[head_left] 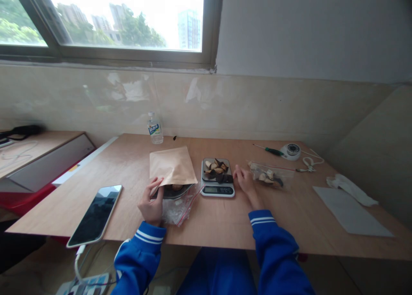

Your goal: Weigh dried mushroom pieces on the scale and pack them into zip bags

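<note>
My left hand is closed at the near left corner of a brown paper bag, its fingers on the bag's edge. Beneath the bag a dark tray shows in part, with a brownish piece in it. A clear zip bag lies against that tray. My right hand is beside a small digital kitchen scale, its fingers bunched at the scale's right edge; whatever is between them is hidden. Dried dark-and-cream slices, perhaps mushrooms, are heaped on the scale.
Right of my right hand lies a zip bag of similar dried pieces. Farther right are a screwdriver, a white dome camera, a grey sheet and a crumpled tissue. A phone and a bottle are leftward.
</note>
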A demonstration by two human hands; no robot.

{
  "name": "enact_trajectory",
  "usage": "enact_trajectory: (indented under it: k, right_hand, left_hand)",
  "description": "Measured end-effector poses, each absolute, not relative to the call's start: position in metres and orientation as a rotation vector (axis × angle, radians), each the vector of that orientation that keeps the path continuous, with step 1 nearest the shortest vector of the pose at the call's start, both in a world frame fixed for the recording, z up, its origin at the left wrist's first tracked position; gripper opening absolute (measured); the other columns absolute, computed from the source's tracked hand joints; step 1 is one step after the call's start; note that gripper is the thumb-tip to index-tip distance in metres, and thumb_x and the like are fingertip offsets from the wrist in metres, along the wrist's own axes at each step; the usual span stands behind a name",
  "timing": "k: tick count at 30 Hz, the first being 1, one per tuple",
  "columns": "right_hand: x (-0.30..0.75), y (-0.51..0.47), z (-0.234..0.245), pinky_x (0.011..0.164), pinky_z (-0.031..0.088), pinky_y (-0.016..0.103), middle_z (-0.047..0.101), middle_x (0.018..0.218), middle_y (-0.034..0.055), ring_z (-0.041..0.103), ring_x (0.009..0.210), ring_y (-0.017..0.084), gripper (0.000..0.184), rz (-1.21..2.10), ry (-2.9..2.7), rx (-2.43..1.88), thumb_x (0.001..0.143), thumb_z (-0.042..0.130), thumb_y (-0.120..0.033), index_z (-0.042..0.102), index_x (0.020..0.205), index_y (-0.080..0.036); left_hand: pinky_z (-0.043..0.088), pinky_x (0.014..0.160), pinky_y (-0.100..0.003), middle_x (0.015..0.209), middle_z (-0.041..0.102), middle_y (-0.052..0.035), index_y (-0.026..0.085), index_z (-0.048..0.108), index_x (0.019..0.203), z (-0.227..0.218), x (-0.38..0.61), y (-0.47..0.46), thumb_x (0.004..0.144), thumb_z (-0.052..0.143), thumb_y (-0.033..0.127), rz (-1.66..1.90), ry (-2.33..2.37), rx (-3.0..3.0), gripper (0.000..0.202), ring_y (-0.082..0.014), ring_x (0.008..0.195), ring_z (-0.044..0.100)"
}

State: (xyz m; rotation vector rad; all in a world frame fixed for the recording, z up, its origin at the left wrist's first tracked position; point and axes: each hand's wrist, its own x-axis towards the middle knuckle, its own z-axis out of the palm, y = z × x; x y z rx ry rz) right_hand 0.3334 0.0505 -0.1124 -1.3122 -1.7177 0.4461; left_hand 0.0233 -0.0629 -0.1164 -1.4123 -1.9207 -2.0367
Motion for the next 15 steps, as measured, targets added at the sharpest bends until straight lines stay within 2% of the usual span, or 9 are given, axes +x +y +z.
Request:
enact_trajectory:
  k: [8, 15]
  right_hand:
    - [0.3336, 0.0498, -0.112, 0.058, 0.039, 0.028, 0.061, 0.055, 0.0028, 0.055, 0.053, 0.017, 0.058, 0.43, -1.719, -1.313, 0.09, 0.028, -0.06, 0.056, 0.057, -0.021]
    - [0.3342, 0.0465, -0.1096, 0.057, 0.041, 0.029, 0.053, 0.042, 0.0021, 0.053, 0.047, 0.016, 0.064, 0.47, -1.722, -1.296, 0.091, 0.026, -0.058, 0.044, 0.041, -0.024]
  left_hand:
    - [0.055, 0.08, -0.033, 0.108, 0.069, -0.0071, 0.02, 0.067, 0.096, -0.1174, 0.0229, -0.0624, 0.08, 0.061, 0.033, -2.029, -1.927, -1.408, 0.021, -0.0232, 0.105, 0.063]
    - [0.056, 0.081, -0.033, 0.107, 0.069, -0.0071, 0.02, 0.067, 0.096, -0.1152, 0.0244, -0.0627, 0.08, 0.061, 0.033, -2.053, -1.918, -1.412, 0.022, -0.0226, 0.105, 0.063]
